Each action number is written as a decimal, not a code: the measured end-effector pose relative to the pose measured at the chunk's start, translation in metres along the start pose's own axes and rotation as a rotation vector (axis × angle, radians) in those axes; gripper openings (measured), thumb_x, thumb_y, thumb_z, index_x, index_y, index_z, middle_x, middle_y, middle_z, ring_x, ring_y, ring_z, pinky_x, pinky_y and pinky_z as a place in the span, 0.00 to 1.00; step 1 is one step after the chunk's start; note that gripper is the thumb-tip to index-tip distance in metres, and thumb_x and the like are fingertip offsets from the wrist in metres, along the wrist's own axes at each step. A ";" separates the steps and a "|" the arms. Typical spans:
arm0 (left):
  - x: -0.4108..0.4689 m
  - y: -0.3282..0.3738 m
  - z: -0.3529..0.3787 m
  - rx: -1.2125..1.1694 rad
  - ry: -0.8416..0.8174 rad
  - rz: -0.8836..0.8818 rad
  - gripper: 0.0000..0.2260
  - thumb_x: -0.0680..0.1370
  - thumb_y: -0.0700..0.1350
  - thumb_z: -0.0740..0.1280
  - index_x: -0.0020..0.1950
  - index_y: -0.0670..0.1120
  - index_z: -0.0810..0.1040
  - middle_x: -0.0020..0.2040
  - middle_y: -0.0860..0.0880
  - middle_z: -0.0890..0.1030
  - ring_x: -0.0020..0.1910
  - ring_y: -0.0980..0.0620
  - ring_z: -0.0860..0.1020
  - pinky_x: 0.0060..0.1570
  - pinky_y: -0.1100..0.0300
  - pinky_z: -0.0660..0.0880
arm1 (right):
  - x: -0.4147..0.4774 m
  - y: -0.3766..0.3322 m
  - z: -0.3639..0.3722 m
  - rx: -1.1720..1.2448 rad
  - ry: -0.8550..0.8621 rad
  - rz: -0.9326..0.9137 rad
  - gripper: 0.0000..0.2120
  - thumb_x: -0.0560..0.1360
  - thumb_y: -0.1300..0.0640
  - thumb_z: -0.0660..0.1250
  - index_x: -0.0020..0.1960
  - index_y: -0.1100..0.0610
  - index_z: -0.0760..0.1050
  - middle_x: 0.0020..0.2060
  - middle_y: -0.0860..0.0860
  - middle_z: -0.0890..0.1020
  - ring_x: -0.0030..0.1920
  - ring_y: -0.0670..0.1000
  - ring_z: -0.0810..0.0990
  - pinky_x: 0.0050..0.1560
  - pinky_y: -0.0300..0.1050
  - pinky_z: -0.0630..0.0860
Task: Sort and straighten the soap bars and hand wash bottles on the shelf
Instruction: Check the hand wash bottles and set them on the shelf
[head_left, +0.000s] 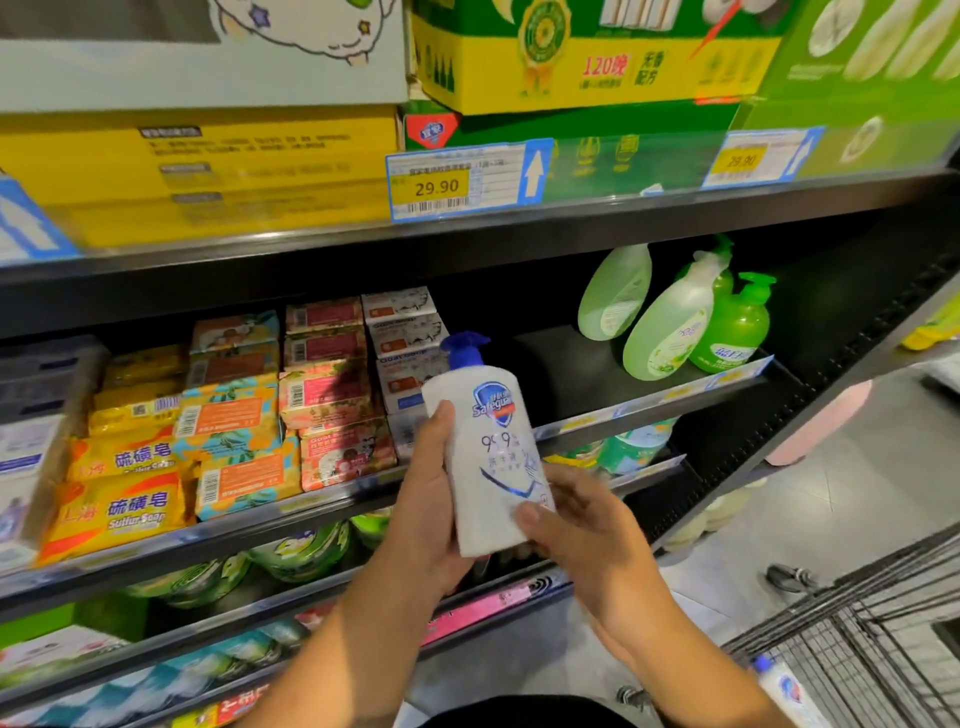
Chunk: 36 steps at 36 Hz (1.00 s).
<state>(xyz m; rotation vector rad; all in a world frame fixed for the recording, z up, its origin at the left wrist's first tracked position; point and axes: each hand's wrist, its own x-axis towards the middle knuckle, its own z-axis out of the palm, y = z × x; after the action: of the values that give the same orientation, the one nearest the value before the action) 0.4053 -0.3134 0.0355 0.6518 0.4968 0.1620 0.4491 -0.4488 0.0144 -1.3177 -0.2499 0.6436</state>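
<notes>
A white hand wash bottle (493, 452) with a blue pump is held nearly upright in front of the shelf (597, 374). The fingers of the left hand (431, 493) are curled round its side and those of the right hand (587, 525) round its base. Stacked soap bars (234, 415) are seen at 9 o'clock from it, and three green bottles (675, 322) at 2 o'clock.
</notes>
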 end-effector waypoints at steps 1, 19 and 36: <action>0.000 0.000 0.000 0.059 0.005 0.005 0.26 0.73 0.60 0.63 0.63 0.45 0.79 0.55 0.40 0.85 0.52 0.42 0.84 0.50 0.45 0.80 | 0.000 0.001 0.000 -0.073 0.053 -0.060 0.26 0.63 0.59 0.83 0.58 0.57 0.78 0.50 0.55 0.86 0.51 0.53 0.84 0.48 0.45 0.82; -0.008 0.017 -0.032 0.887 -0.351 0.774 0.26 0.64 0.38 0.80 0.61 0.50 0.81 0.60 0.46 0.82 0.59 0.42 0.80 0.48 0.42 0.80 | 0.013 -0.018 -0.046 -0.579 -0.124 -0.677 0.34 0.63 0.67 0.80 0.63 0.42 0.78 0.62 0.43 0.82 0.63 0.50 0.81 0.62 0.47 0.78; -0.013 0.017 -0.001 0.592 0.033 -0.184 0.13 0.80 0.53 0.67 0.47 0.45 0.84 0.38 0.47 0.85 0.32 0.51 0.82 0.29 0.61 0.75 | 0.008 -0.059 -0.021 -0.030 0.004 0.407 0.15 0.81 0.52 0.65 0.55 0.63 0.80 0.40 0.58 0.87 0.29 0.50 0.84 0.25 0.43 0.81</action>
<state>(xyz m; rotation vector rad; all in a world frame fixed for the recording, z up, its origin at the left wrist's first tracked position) 0.3938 -0.3033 0.0507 1.1758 0.6391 -0.1574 0.4838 -0.4675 0.0632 -1.4108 0.0152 0.9818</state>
